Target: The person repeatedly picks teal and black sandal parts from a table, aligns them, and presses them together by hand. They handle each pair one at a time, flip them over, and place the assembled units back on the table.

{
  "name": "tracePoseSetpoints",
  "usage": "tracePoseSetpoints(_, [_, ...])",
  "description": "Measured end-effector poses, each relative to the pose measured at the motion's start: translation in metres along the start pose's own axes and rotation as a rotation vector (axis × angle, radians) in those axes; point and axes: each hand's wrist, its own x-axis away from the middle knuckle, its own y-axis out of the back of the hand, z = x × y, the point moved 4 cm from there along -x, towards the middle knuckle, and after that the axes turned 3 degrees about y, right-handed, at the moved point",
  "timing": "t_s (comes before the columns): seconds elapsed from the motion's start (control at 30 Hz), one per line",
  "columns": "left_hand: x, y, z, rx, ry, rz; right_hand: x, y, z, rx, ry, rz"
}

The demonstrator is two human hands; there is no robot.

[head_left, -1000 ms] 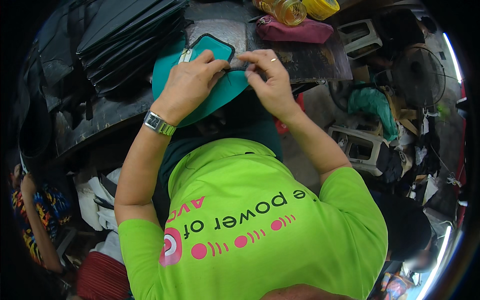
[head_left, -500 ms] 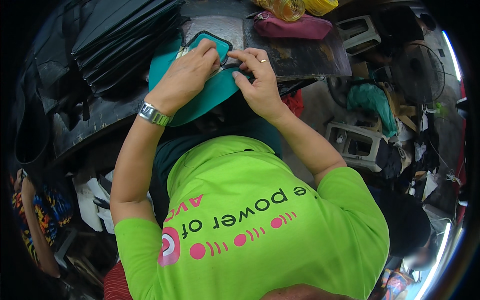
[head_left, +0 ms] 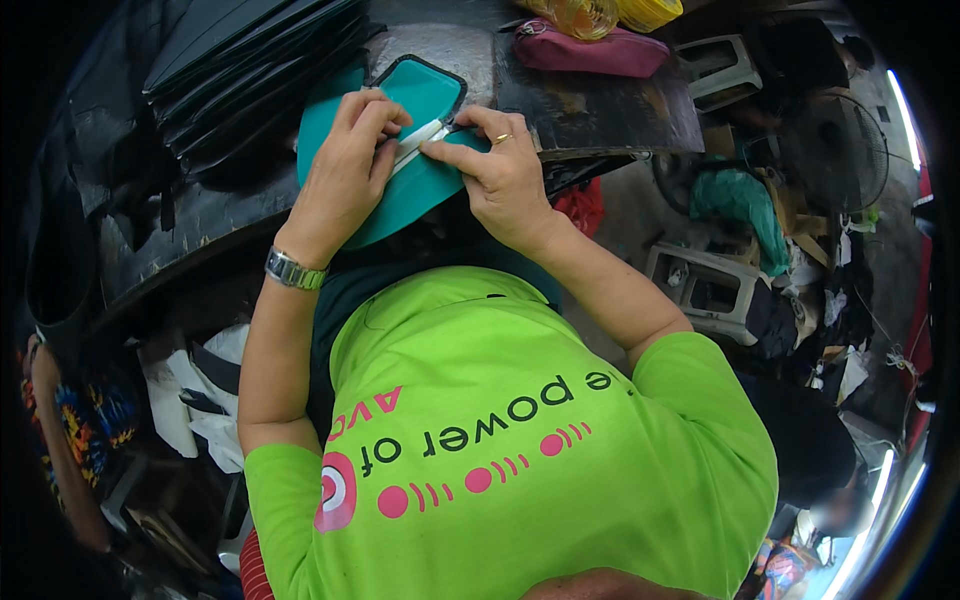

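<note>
A teal sheet piece lies over the edge of a dark worktable, in front of me. Its far flap has black edging around it. Across the piece, below that flap, runs a narrow white strip, slanting up to the right. At the strip's left side, my left hand has its fingers bent and drawn together; what they grip is hidden. My right hand pinches the strip's upper right end between thumb and forefinger, with a dark bit showing there.
A stack of black, folded sheet pieces covers the table's left part. At the far right of the worktable lie a maroon pouch and yellow coils. Grey stools and a fan stand to the right. Another person's arm shows far left.
My left hand has drawn back left from the black-edged flap, uncovering it. More of the white strip shows between my hands. My right hand has shifted slightly left and down.
</note>
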Motion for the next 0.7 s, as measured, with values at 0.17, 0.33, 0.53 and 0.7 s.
tracePoseSetpoints(0.17, [-0.002, 0.002, 0.006, 0.065, 0.046, 0.003, 0.004, 0.009, 0.003, -0.307, -0.141, -0.003])
tracePoseSetpoints(0.33, [0.0, 0.001, 0.006, 0.075, 0.049, -0.016, 0.001, 0.006, 0.003, -0.14, -0.137, 0.013])
tracePoseSetpoints(0.53, [0.001, 0.002, 0.008, 0.132, 0.046, -0.035, -0.004, -0.003, 0.014, 0.122, 0.012, 0.097])
tracePoseSetpoints(0.7, [0.001, 0.004, 0.009, 0.19, 0.038, -0.045, -0.004, 0.004, 0.014, 0.019, 0.11, 0.155])
